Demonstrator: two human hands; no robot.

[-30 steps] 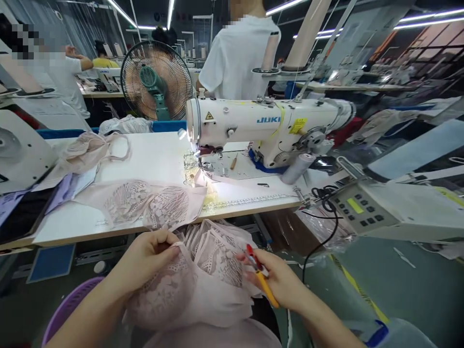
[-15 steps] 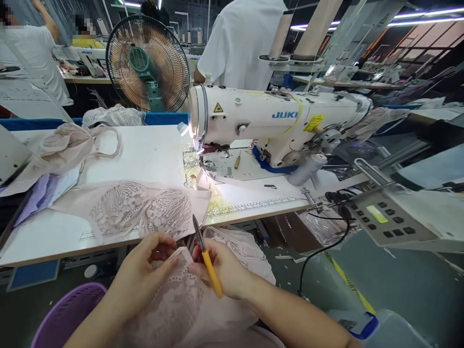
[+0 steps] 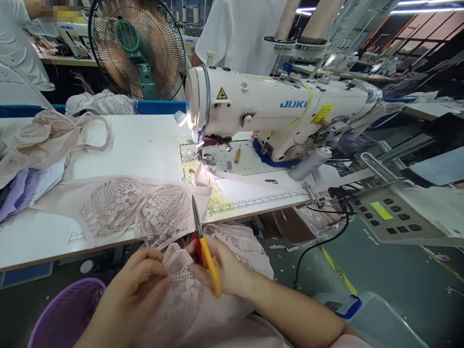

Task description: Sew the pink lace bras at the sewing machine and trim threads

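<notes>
A pale pink lace bra (image 3: 181, 290) lies over my lap, its narrow tip raised between my hands. My left hand (image 3: 141, 280) is closed, its fingers curled on the left edge of the lace. My right hand (image 3: 224, 268) grips scissors (image 3: 206, 256) with yellow and red handles, their blades pointing up and away from me. The thumb and fingertips of that same hand also touch the bra's right edge. Just beyond, another lace bra (image 3: 163, 208) is spread along the table's front edge, one end near the sewing machine's needle.
A white sewing machine (image 3: 275, 106) stands on the table (image 3: 145, 145), its control panel (image 3: 391, 212) at right. More bras (image 3: 47, 135) and papers (image 3: 47, 181) lie at left. A purple basket (image 3: 65, 314) is below left. Behind are a fan (image 3: 137, 48) and a person in white (image 3: 239, 34).
My left fingers have slid down and left from the bra's tip, which now shows more fully. The scissors point more upright in my right hand. The view has shifted slightly.
</notes>
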